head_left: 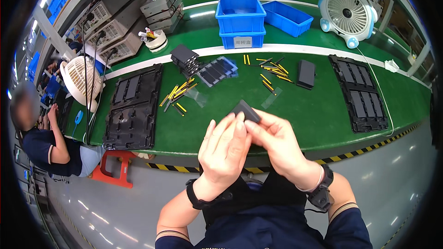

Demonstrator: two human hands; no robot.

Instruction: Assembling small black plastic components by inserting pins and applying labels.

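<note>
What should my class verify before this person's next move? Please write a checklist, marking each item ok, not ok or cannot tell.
1. Right hand has a grip on the dark block: ok, held between thumb and fingers.
2. Left hand grips it too: cannot tell; its fingertips are at the block, but contact is partly hidden.
3. Block's underside inspected: cannot tell; it is out of view.
4. Yellow-and-black strips neatly lined up: not ok, mostly in loose, crossing piles.
5. Left tray has blocks in both halves: not ok, they show only in the far half.
</note>
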